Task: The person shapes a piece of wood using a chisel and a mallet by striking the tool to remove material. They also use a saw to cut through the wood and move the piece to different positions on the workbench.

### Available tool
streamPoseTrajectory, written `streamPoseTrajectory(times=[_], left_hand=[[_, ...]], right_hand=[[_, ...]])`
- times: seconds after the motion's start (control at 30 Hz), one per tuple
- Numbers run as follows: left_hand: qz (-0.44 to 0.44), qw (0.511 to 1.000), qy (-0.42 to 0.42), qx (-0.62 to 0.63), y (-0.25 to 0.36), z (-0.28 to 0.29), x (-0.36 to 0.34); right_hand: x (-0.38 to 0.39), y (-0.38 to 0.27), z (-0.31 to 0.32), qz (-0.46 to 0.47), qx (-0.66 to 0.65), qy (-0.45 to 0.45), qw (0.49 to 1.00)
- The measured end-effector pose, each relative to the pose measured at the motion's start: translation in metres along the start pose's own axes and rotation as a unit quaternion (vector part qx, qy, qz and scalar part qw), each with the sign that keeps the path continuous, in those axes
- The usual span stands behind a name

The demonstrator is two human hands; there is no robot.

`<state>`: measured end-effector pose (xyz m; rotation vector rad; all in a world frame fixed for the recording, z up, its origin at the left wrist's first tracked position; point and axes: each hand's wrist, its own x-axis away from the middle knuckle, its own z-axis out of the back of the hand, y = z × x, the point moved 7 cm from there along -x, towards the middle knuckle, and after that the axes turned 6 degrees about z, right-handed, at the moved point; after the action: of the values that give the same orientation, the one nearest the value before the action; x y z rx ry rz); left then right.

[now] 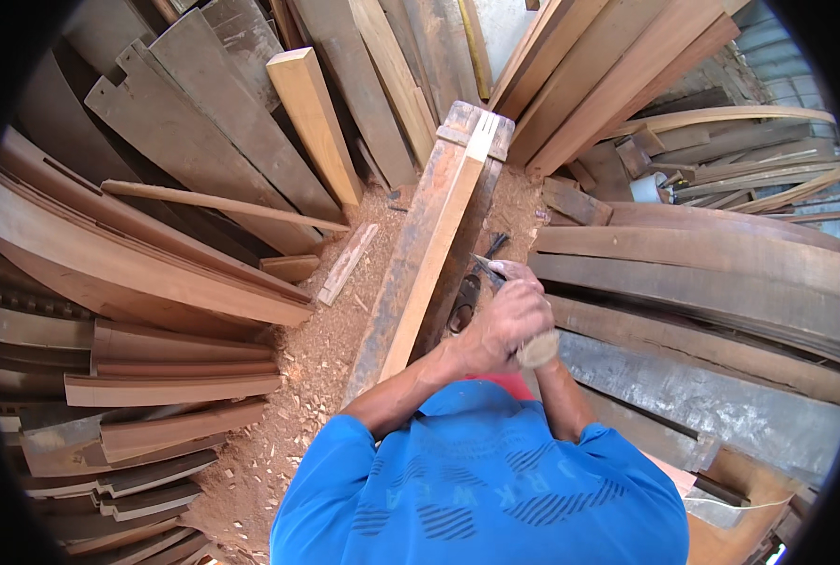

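Nearest me is the blue shirt (pixel 476 480), and just past it the hands (pixel 512 313), bunched together right of the strip. The left looks closed round the handle of a tool (pixel 537 349), its rounded butt toward me and its slim tip pointing up and left; the right is mostly hidden behind, so I can't tell how it grips.

The strip (pixel 441 254), the piece I judge to be in work, lies lengthwise on the narrow desk (pixel 413 254), running away from the left forearm. Its near and middle stretch looks smooth and plain; I make out no cuts there (fine lines would escape me at this angle). The tip seems clear of the wood, so I'd say no cutting is under way. A dark tool (pixel 464 301) lies beside the desk.

The strip's far end has a pale patch with dark marks, by a crosspiece (pixel 453 136). That's the only worked-looking spot, so I judge most of the length is untreated, if it needs anything. Shavings (pixel 302 377) cover the floor; whether they came off this strip I can't say. Farther out, planks (pixel 608 99) lean all round.
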<state>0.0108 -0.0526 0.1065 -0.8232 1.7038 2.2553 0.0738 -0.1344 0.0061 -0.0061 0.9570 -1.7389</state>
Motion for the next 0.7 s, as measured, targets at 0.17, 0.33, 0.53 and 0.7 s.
streamPoseTrajectory(times=[0.17,0.33,0.53,0.7], left_hand=[[-0.060,0.996,0.001,-0.072,-0.008,0.016,-0.001],[0.000,1.000,-0.001,-0.026,-0.057,0.036,-0.009],[-0.023,0.999,-0.019,-0.013,-0.068,0.046,-0.023],[-0.080,0.997,0.007,0.019,-0.079,0.059,-0.053]], right_hand=[[-0.066,0.040,-0.009,0.033,0.107,-0.026,0.993],[-0.091,0.061,-0.020,0.048,0.151,-0.019,0.987],[-0.102,0.070,-0.040,0.036,0.152,-0.014,0.988],[-0.130,0.091,-0.036,0.046,0.117,-0.009,0.992]])
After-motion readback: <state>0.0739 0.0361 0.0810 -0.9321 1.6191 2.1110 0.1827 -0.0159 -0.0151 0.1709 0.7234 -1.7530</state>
